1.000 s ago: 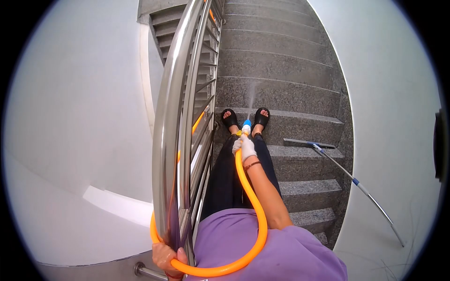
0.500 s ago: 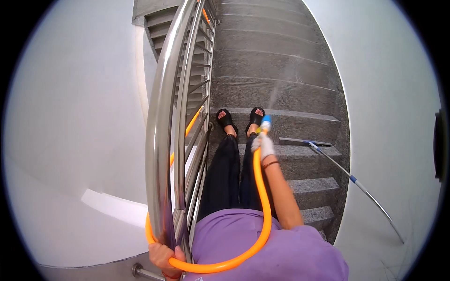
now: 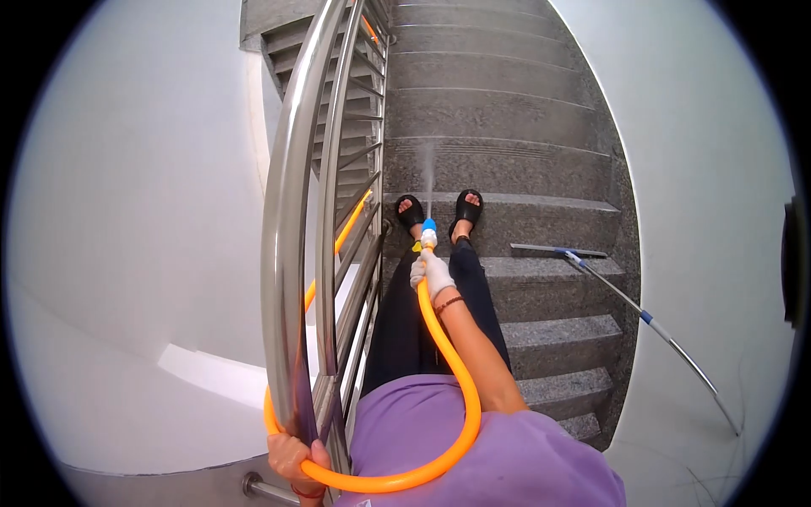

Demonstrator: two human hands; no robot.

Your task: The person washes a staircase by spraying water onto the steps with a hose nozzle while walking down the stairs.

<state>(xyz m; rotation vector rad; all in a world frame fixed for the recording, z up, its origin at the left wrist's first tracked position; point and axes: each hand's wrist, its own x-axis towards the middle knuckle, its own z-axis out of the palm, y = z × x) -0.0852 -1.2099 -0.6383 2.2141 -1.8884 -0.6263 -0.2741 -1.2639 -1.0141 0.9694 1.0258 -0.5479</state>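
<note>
My right hand (image 3: 434,272), in a white glove, is closed round the orange hose (image 3: 465,372) just behind its blue-and-white spray nozzle (image 3: 429,230). A fine jet of water leaves the blue tip and points away from me over the grey stone stairs (image 3: 498,110). Bare and low at the left, my left hand (image 3: 291,458) wraps round the same hose beside the steel handrail (image 3: 287,253). Whether it also presses on the rail cannot be made out. Between the two hands the hose hangs in a wide loop across my purple shirt.
A squeegee (image 3: 557,251) lies across a step at the right, its long pole (image 3: 676,346) leaning along the white wall (image 3: 718,211). More orange hose (image 3: 351,221) runs behind the railing bars. My black sandals (image 3: 467,207) stand on a step. Further stairs (image 3: 291,46) show beyond the railing.
My right hand has swung left with the nozzle, and the water jet has moved left from the stairs' middle to nearer the railing. My left hand stays in place.
</note>
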